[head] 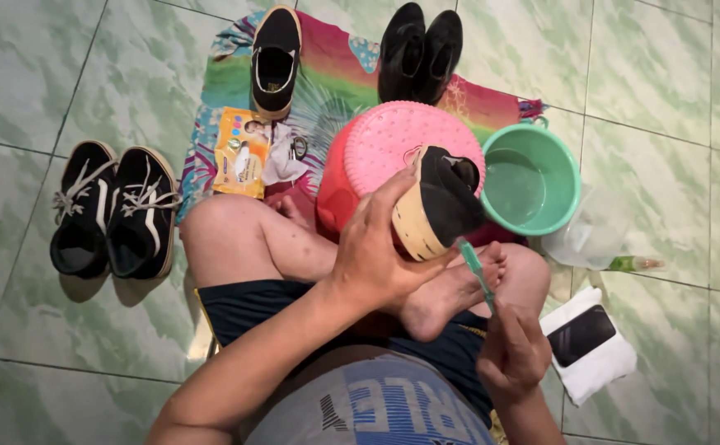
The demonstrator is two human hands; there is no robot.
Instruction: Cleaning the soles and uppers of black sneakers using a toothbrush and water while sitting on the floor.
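Observation:
I sit cross-legged on a tiled floor. My left hand (376,247) grips a black slip-on shoe (440,202) by its tan sole, holding it tilted above an upturned pink plastic basin (376,148). My right hand (512,354) is closed around the handle of a green toothbrush (477,268), whose head touches the edge of the sole near the heel. My bare foot (450,292) rests just below the shoe.
A green basin (533,177) with water stands to the right. On a colourful cloth (327,74) lie the matching black slip-on (276,58), a black shoe pair (420,49) and a yellow packet (242,152). Black laced sneakers (112,210) sit left; a phone on a white cloth (591,346) right.

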